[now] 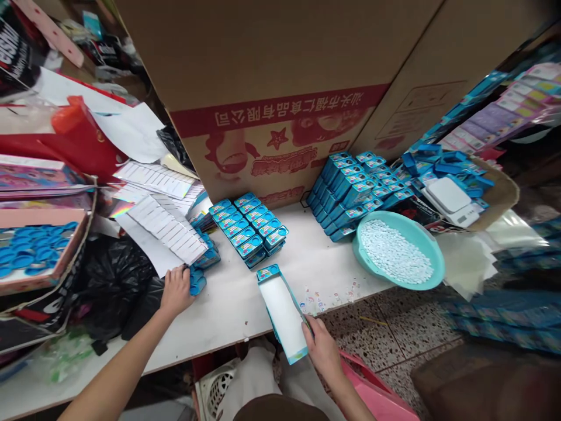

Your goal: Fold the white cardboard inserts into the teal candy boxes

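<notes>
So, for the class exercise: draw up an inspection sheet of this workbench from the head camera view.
Surface: white table, backed by a large cardboard carton.
Things at hand: open teal box in the right hand; small blue containers under the left hand; stacked teal boxes; teal basin of white pellets.
Clutter: printed sheets, black plastic bag, white digital scale.
Hands: left rests on containers; right grips box edge.
Cables: nothing seen.
Surroundings: speckled terrazzo floor.
</notes>
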Action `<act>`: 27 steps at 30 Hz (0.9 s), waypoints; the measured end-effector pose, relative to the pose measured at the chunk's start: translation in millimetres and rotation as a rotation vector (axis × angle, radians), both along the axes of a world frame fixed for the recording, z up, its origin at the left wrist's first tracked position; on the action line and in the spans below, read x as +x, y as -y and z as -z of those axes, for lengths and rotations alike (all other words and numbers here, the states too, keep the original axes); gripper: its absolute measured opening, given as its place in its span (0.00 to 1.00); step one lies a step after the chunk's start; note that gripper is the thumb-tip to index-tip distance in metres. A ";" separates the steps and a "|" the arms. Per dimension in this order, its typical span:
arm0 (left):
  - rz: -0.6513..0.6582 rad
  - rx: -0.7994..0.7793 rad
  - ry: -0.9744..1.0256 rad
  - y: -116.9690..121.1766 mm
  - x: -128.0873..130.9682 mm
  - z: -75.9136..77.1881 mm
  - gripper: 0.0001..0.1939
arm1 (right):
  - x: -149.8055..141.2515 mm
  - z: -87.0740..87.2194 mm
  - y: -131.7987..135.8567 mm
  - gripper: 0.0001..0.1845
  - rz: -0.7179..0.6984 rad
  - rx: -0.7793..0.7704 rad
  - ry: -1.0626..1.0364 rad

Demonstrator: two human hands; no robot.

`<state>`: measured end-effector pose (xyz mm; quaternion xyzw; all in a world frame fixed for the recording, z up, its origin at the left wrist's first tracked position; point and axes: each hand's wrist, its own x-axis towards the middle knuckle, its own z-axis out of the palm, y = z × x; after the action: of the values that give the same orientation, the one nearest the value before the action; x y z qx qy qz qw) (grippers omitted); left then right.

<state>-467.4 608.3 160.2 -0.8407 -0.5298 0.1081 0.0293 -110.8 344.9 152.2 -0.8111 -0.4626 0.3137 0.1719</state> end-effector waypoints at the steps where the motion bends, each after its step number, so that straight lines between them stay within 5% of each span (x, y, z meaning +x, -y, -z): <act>1: -0.025 0.012 -0.006 0.4 -0.3 -0.6 0.35 | 0.8 0.1 0.6 0.26 -0.002 -0.006 -0.007; 4: -0.089 0.037 0.001 -2.0 -1.8 -2.8 0.37 | 2.1 -0.6 2.3 0.26 -0.004 -0.017 -0.005; 10: 0.044 0.040 0.049 -8.7 -8.1 -1.4 0.33 | 2.0 -0.5 5.1 0.27 0.004 -0.044 -0.018; 21: -0.006 -0.052 0.024 -23.9 -3.6 2.7 0.40 | -1.1 -2.6 1.2 0.27 -0.018 -0.028 -0.021; 27: -0.011 -0.035 0.104 21.1 8.0 -5.9 0.37 | -0.2 -7.0 -3.8 0.26 -0.062 -0.056 -0.061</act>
<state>-459.4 587.2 166.1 -0.8426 -0.5334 0.0735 -0.0136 -111.0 348.7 159.1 -0.7910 -0.4730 0.3563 0.1536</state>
